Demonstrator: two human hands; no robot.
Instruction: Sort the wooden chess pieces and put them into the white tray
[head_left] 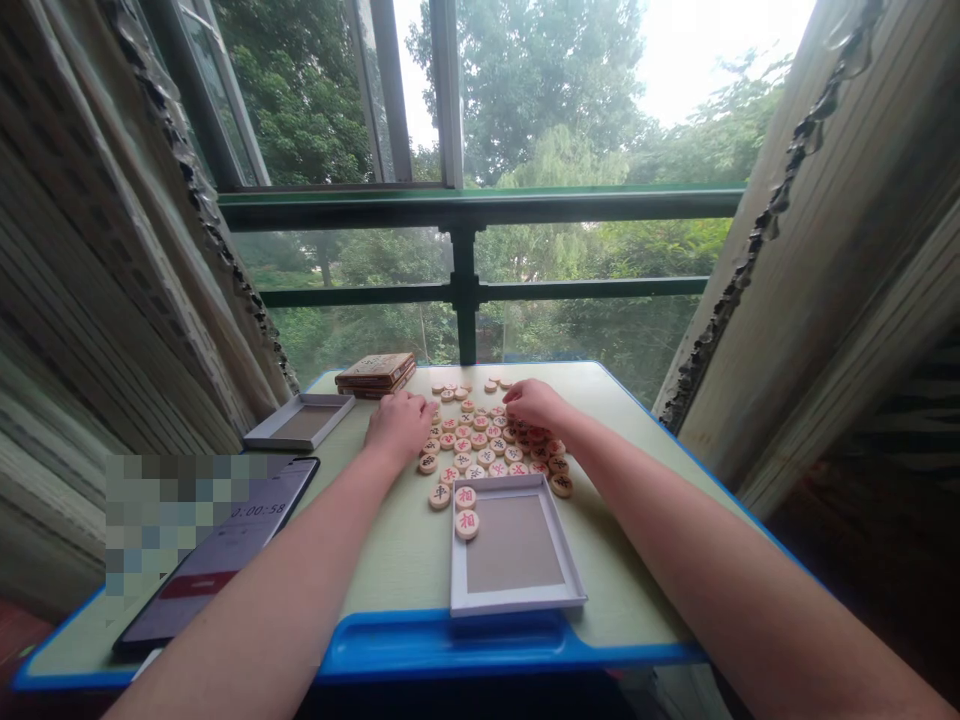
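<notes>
Many round wooden Chinese chess pieces with red or black characters lie crowded in the middle of the table. At the left edge of the crowd is my left hand, fingers bent downward and their tips mostly hidden. My right hand rests over the far right of the pieces; its fingers are curled together, and whatever they may hold is hidden. Nearer to me, an open shallow box holds two red pieces in its left side, one beyond the other. A black-marked piece lies just outside its far-left corner.
A closed patterned box sits at the back left, with another shallow box tray before it. A phone showing a timer lies at the left. The pale table has a blue rim; railings, windows and curtains surround it.
</notes>
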